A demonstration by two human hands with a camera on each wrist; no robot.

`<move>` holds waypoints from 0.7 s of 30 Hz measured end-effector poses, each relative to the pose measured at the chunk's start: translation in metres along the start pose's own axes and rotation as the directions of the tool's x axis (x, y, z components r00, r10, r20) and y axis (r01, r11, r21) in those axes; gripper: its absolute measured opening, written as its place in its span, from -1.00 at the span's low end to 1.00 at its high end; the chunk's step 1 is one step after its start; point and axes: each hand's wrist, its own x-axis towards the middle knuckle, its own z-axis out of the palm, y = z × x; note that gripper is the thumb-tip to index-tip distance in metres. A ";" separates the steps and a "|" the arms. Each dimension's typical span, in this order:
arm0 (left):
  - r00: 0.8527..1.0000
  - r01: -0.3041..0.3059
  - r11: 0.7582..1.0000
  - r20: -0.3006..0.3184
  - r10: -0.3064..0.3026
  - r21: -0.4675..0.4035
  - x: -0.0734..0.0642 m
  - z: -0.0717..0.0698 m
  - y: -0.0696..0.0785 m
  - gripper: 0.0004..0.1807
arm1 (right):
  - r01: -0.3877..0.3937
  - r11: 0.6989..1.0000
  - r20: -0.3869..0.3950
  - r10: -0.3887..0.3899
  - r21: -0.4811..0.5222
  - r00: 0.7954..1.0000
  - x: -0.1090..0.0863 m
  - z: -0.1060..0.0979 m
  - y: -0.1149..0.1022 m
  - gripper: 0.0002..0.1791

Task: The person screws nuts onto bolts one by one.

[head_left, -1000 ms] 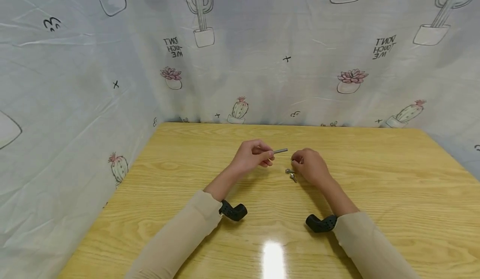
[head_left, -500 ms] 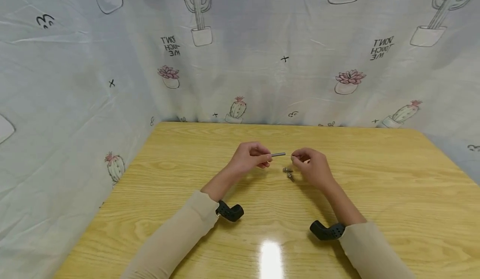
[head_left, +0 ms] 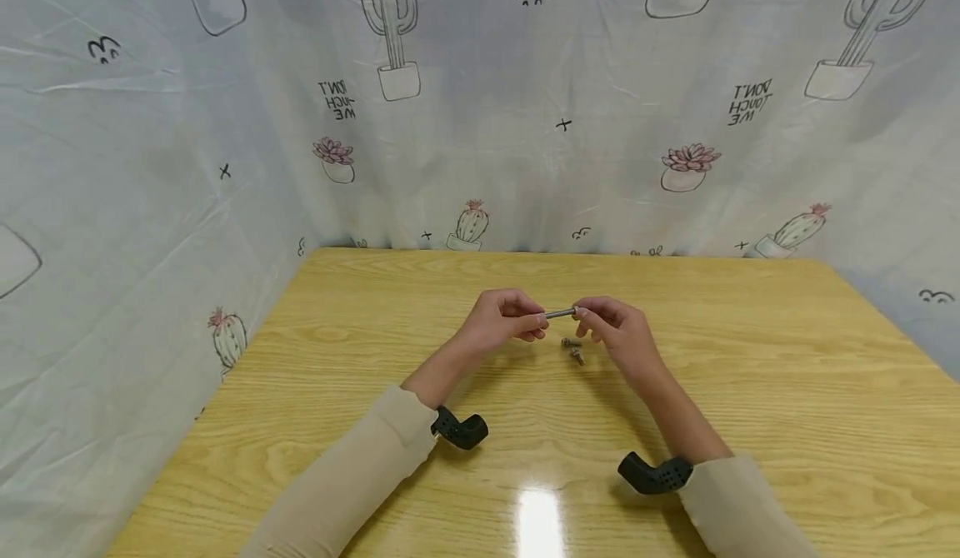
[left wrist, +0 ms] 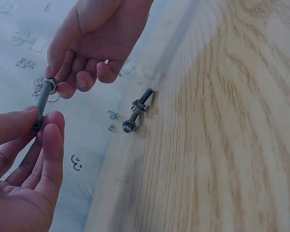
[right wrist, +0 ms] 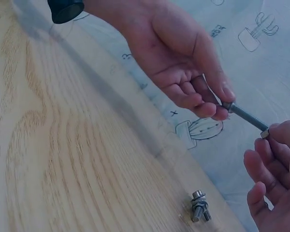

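Note:
My left hand pinches a grey metal bolt by its head, the threaded shank pointing to the right. At the bolt's free end, my right hand pinches a small hex nut between thumb and fingertips. The nut sits right at the shank's tip, seen also in the right wrist view beside the right thumb. Both hands hold the parts above the table. Below them, two more bolts with nuts or washers on them lie close together on the wood.
The wooden table has a bright light reflection near its front. Behind and to the left hangs a pale curtain printed with cacti. Each wrist wears a black camera mount at the beige cuff.
My right hand has moved left with the nut, closing the gap to the bolt's tip. The bolt in my left hand has dipped slightly. The two bolts on the table stay put.

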 end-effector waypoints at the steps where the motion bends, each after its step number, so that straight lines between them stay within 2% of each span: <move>1: 1.000 0.001 1.000 -0.002 -0.001 -0.003 0.000 0.000 0.000 -0.82 | 0.007 1.000 0.006 -0.007 0.016 1.000 -0.001 0.000 0.000 -0.63; 7: 0.999 0.023 1.000 -0.024 -0.023 -0.017 0.000 -0.001 0.002 -0.83 | 0.050 0.995 0.041 -0.054 0.090 0.998 -0.001 0.001 0.001 -0.63; 11: 0.998 0.053 0.998 -0.029 -0.054 -0.038 0.000 -0.001 0.003 -0.84 | 0.083 0.991 0.050 -0.088 0.102 0.995 0.000 0.001 0.003 -0.63; 15: 0.997 0.075 0.996 -0.029 -0.076 -0.051 0.000 -0.002 0.003 -0.85 | 0.118 0.992 0.031 -0.119 0.050 0.992 0.000 0.002 0.005 -0.63; 21: 0.999 0.032 0.999 -0.023 -0.033 -0.030 0.000 -0.003 0.002 -0.82 | 0.127 0.990 0.003 -0.128 -0.066 0.992 0.000 0.002 0.005 -0.68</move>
